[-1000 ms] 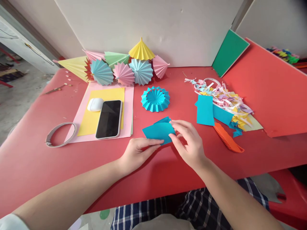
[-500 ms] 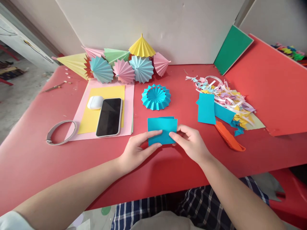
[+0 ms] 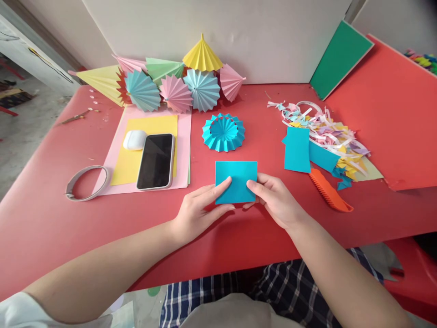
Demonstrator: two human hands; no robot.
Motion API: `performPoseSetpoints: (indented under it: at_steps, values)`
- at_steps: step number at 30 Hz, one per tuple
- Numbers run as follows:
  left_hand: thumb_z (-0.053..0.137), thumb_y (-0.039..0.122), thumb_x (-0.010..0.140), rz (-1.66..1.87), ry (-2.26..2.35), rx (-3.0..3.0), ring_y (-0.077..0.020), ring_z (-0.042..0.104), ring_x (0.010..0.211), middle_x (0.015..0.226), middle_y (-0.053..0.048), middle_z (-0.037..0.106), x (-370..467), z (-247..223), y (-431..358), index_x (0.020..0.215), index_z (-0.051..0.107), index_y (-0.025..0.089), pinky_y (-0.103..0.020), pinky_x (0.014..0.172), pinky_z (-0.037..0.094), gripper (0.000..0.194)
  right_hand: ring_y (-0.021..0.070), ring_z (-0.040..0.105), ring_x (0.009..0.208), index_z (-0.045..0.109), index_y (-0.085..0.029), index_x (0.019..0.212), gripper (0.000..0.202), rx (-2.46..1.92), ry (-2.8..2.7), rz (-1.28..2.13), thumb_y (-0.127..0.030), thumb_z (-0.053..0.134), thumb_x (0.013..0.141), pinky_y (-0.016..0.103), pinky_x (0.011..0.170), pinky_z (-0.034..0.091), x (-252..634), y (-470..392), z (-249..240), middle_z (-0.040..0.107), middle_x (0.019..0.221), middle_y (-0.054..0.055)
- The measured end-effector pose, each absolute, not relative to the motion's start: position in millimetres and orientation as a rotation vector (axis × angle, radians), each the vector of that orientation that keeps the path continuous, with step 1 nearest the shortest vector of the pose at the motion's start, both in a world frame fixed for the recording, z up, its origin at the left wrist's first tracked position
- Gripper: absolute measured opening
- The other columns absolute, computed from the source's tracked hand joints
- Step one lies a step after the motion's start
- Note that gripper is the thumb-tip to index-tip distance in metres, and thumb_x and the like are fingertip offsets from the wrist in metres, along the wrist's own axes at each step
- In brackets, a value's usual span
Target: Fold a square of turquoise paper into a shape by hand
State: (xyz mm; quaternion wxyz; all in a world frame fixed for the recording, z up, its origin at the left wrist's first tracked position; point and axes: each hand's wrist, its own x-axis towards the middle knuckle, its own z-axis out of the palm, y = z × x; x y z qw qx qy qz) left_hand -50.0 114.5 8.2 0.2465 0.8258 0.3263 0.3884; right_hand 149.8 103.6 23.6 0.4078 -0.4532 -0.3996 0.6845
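The left hand [image 3: 200, 209] and the right hand [image 3: 275, 196] jointly support a blue paper sheet [image 3: 237, 182] at the near middle of the red table [image 3: 150, 255]. The sheet is oriented with its broad face toward the person; whether its lower edge contacts the table cannot be determined. Left grip: nearly closed, with one finger across the sheet's face, another passing behind its left edge, and the thumb extended along and below the lower edge. Right grip: closed, with the thumb pressed on the face near the right edge and the remaining fingers partly hidden behind. Directly beyond the sheet, apart from it, sits a pleated blue ring [image 3: 223, 132]. To the left, a phone [image 3: 155, 161] and a white case [image 3: 134, 140] rest on a yellow sheet [image 3: 123, 171], which overlies pink paper [image 3: 182, 168]; a grey band [image 3: 105, 176] lies at the paper's near left corner. To the right, a blue rectangle [image 3: 297, 150] lies against paper scraps [image 3: 324, 125], with an orange toothed tool [image 3: 327, 191] adjacent. Pleated cones [image 3: 175, 93] are grouped along the rear of the table.
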Motion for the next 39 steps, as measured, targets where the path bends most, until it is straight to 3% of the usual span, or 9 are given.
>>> performPoseSetpoints:
  at_steps: [4, 13, 18, 33, 39]
  values:
    - [0.066, 0.027, 0.077, 1.065, 0.935, 2.228, -0.0153, 0.066, 0.080, 0.103, -0.005, 0.068, -49.5, 9.2, 114.4, 0.133, 0.043, 0.027, -0.023, 0.073, 0.055, 0.061, 0.0141, 0.064, 0.076, 0.065, -0.020, 0.102, 0.031, -1.101, -1.046, 1.752, -0.039, 0.061, 0.079, 0.025, 0.060, 0.055, 149.7, 103.6, 24.0, 0.068, 0.090, 0.004]
    - [0.070, 0.030, 0.074, 1.065, 0.916, 2.251, -0.0156, 0.065, 0.076, 0.096, -0.005, 0.068, -48.3, 9.3, 115.0, 0.136, 0.038, 0.026, -0.022, 0.068, 0.054, 0.071, 0.0128, 0.063, 0.067, 0.067, -0.015, 0.085, 0.024, -1.146, -1.056, 1.815, -0.038, 0.061, 0.079, 0.026, 0.061, 0.053, 149.2, 101.9, 23.5, 0.067, 0.076, 0.003]
    - [0.070, 0.027, 0.073, 1.081, 0.848, 2.249, -0.0153, 0.064, 0.084, 0.106, -0.005, 0.064, -47.9, 8.7, 115.7, 0.136, 0.037, 0.028, -0.024, 0.076, 0.053, 0.071, 0.0114, 0.062, 0.064, 0.066, -0.014, 0.087, 0.024, -1.104, -1.007, 1.861, -0.037, 0.060, 0.080, 0.026, 0.061, 0.052, 149.3, 102.3, 21.3, 0.066, 0.072, 0.002]
    - [0.072, 0.023, 0.071, 1.079, 0.806, 2.231, -0.0129, 0.064, 0.084, 0.108, -0.005, 0.064, -50.0, 6.9, 117.0, 0.130, 0.047, 0.026, -0.021, 0.077, 0.053, 0.064, 0.0120, 0.060, 0.061, 0.066, -0.015, 0.085, 0.027, -1.136, -1.029, 1.856, -0.041, 0.060, 0.080, 0.023, 0.052, 0.050, 150.0, 102.7, 20.3, 0.064, 0.069, 0.002]
    - [0.072, 0.026, 0.071, 1.087, 0.854, 2.090, -0.0113, 0.062, 0.071, 0.092, -0.001, 0.068, -48.6, 9.5, 118.4, 0.125, 0.052, 0.028, -0.021, 0.068, 0.052, 0.058, 0.0113, 0.059, 0.064, 0.065, -0.017, 0.081, 0.032, -1.002, -1.090, 1.821, -0.047, 0.054, 0.081, 0.023, 0.055, 0.051, 152.7, 102.3, 21.9, 0.062, 0.071, 0.001]
